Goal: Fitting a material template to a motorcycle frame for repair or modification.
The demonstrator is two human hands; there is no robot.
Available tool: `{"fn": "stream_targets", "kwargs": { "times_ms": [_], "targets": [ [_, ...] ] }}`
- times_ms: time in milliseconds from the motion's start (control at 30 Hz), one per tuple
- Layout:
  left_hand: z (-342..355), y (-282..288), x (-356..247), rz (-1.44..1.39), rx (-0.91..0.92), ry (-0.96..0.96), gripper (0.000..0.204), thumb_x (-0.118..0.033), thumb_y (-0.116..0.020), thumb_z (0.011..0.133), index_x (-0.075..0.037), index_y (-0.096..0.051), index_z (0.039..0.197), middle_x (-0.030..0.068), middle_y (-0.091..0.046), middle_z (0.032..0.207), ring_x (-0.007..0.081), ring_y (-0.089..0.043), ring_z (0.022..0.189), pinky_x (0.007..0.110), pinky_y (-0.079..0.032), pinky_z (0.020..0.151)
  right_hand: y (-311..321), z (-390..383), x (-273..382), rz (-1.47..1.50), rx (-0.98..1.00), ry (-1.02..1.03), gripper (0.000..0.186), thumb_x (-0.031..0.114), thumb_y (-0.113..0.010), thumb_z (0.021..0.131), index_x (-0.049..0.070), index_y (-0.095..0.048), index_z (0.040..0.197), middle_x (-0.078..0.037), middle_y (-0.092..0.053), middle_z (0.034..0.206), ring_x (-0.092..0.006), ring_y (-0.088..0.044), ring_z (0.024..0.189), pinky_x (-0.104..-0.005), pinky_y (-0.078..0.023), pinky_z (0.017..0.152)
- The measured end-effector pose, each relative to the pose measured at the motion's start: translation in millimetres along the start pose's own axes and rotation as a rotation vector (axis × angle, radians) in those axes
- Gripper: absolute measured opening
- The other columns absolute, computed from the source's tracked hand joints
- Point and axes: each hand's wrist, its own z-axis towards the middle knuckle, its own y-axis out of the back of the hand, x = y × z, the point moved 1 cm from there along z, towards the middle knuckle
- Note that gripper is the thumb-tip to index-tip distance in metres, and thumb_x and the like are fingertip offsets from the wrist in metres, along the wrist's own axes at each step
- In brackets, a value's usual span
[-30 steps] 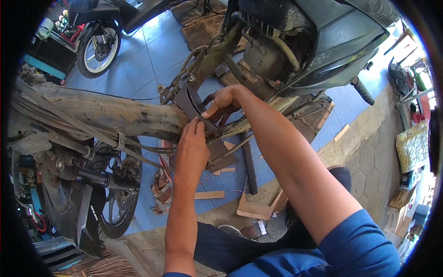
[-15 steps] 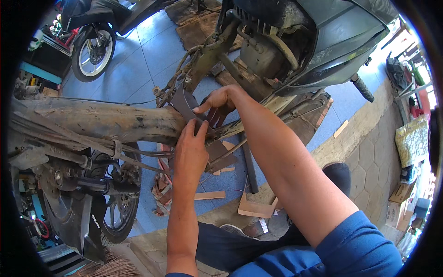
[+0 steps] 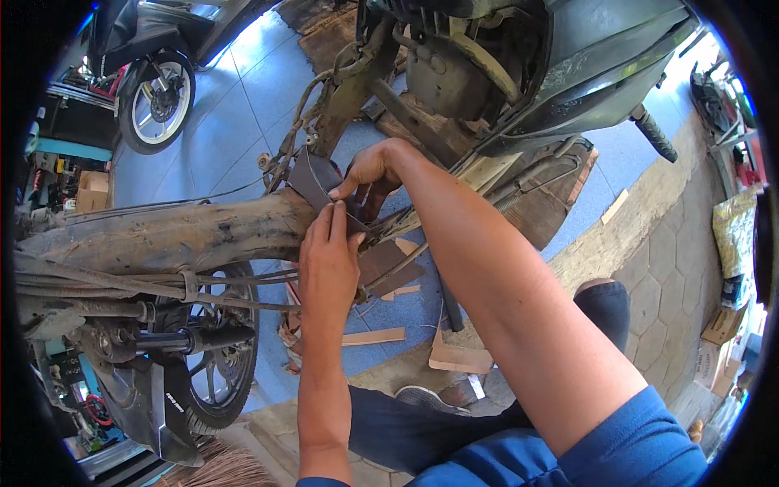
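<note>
A dark grey-brown sheet (image 3: pixel 318 183) lies bent over the end of the bare, rust-stained motorcycle frame tube (image 3: pixel 187 231). My right hand (image 3: pixel 372 178) pinches its right edge, thumb on top and fingers curled behind, partly hidden. From below, my left hand (image 3: pixel 329 258) presses its closed fingertips onto the lower edge of the sheet, close to my right thumb. Past the joint, a second frame tube (image 3: pixel 355 93) slopes up and away, with loose cables (image 3: pixel 286 150) beside it. Under my hands, a similar dark piece (image 3: pixel 388 266) is partly visible.
Grey-black body panels (image 3: pixel 600 69) and a handlebar grip (image 3: pixel 654 136) stand at upper right. A front wheel (image 3: pixel 223 349) is at lower left. Another motorcycle's wheel (image 3: pixel 158 104) stands far left. Cardboard scraps (image 3: pixel 456 355) and a broom (image 3: pixel 223 467) lie on the floor.
My view has shifted slightly. The left fingers have come closer together and nearer the right thumb on the sheet. Both hands stay at the same joint.
</note>
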Motion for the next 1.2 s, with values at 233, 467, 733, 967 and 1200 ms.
{"fn": "stream_targets", "kwargs": {
  "times_ms": [233, 467, 733, 967, 1200],
  "targets": [
    [12, 3, -3, 0.098, 0.074, -0.024, 0.041, -0.014, -0.066, 0.088, 0.003, -0.058, 0.124, 0.0195, -0.056, 0.129, 0.0377, -0.054, 0.117, 0.044, -0.046, 0.097, 13, 21, -7, 0.056, 0.017, 0.024, 0.070, 0.026, -0.076, 0.084, -0.007, -0.042, 0.137, -0.038, -0.045, 0.133, -0.0476, -0.053, 0.119, -0.0559, -0.052, 0.095],
    [20, 10, 8, 0.380, 0.142, -0.142, 0.043, -0.023, -0.066, 0.087, 0.004, -0.061, 0.120, 0.0193, -0.062, 0.123, 0.0336, -0.055, 0.119, 0.047, -0.036, 0.104, 3, 30, 0, -0.236, 0.004, -0.150, 0.095, 0.052, -0.075, 0.078, 0.007, -0.031, 0.150, -0.021, -0.041, 0.148, -0.0328, -0.050, 0.129, -0.0449, -0.038, 0.107],
    [31, 10, 3, 0.360, 0.242, -0.134, 0.045, -0.029, -0.064, 0.088, 0.006, -0.061, 0.117, 0.0204, -0.062, 0.124, 0.0311, -0.057, 0.120, 0.050, -0.030, 0.109, 5, 20, -2, -0.329, -0.082, -0.107, 0.090, 0.055, -0.076, 0.076, 0.008, -0.043, 0.144, -0.018, -0.047, 0.144, -0.0316, -0.052, 0.127, -0.0445, -0.041, 0.105],
    [39, 19, 19, 0.317, 0.305, -0.212, 0.040, -0.022, -0.065, 0.087, 0.004, -0.061, 0.117, 0.0221, -0.062, 0.123, 0.0342, -0.057, 0.119, 0.054, -0.031, 0.110, 3, 23, -3, -0.369, -0.146, -0.073, 0.088, 0.056, -0.077, 0.075, 0.008, -0.046, 0.142, -0.019, -0.050, 0.142, -0.0320, -0.056, 0.123, -0.0443, -0.043, 0.103],
    [55, 21, 18, 0.257, 0.421, -0.227, 0.032, -0.015, -0.066, 0.086, 0.002, -0.063, 0.113, 0.0213, -0.064, 0.117, 0.0362, -0.060, 0.111, 0.055, -0.034, 0.109, 18, 53, -15, -0.286, -0.054, -0.051, 0.087, 0.052, -0.073, 0.080, 0.005, -0.040, 0.145, -0.023, -0.052, 0.138, -0.0339, -0.058, 0.120, -0.0463, -0.045, 0.100]
  ]
}}
